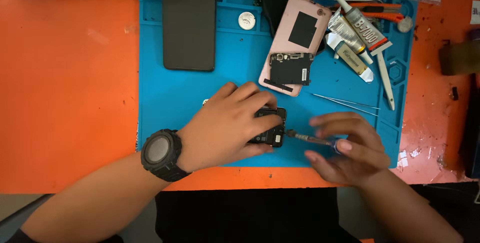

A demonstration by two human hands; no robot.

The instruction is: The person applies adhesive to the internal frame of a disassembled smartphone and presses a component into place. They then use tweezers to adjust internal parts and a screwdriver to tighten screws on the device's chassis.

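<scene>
Head view: at far left the orange table (65, 73) carries the blue mat (160, 98), with a black phone (189, 20) lying face-down near its top edge; my left hand (225, 125), watch (161, 154) on the wrist, is clamped over a small black phone part (272, 128), pressing it flat to the mat, probably so it cannot turn. My right hand (350, 145) has its fingers closed around the screwdriver (310, 138). The screwdriver's long axis runs nearly level, tip pointing left into the part's right edge; beyond lie a pink phone back (295, 38), tweezers (345, 103) and glue tubes (355, 33).
</scene>
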